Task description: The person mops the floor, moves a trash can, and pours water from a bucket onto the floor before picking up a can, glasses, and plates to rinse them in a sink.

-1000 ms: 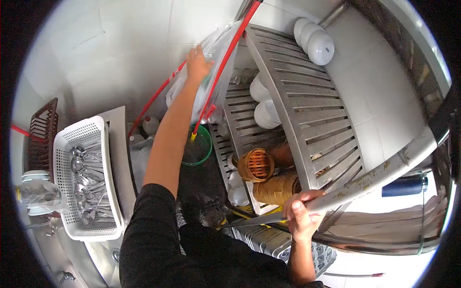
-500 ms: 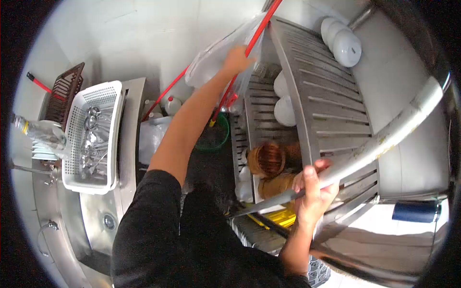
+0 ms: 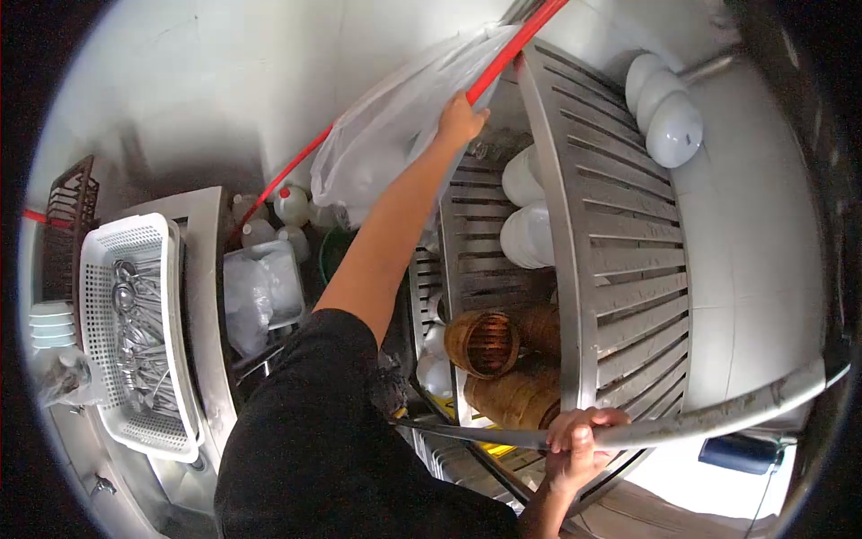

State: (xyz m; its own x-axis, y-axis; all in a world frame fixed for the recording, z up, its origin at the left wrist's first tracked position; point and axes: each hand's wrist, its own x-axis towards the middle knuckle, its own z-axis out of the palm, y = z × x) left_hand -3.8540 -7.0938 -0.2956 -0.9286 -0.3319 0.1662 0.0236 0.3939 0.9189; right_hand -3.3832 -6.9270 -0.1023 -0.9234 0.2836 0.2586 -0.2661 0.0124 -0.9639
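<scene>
My left hand (image 3: 461, 122), arm stretched out, is closed round a red pole (image 3: 519, 47) at the top centre. Beside it hangs a clear plastic bag (image 3: 382, 135). My right hand (image 3: 579, 446), at the lower right, grips a long whitish-grey pole (image 3: 718, 424), which runs from the lower centre to the right edge. Just above the right hand stands a slatted metal rack (image 3: 633, 229), with brown woven baskets (image 3: 485, 344) and white bowls (image 3: 528, 235) on its lower shelves.
At the left, a white perforated basket (image 3: 101, 350) of metal cutlery sits by a steel sink. Plastic jugs (image 3: 292, 207) and a bagged white container (image 3: 285, 286) lie beyond. White bowls (image 3: 673, 130) rest on the top shelf. Another red pole (image 3: 296, 163) leans at the wall.
The whitish-grey pole's right end has swung down, and my right hand is lower in view. My left hand, earlier with fingers spread at the red pole, is now closed round it. The view has shifted.
</scene>
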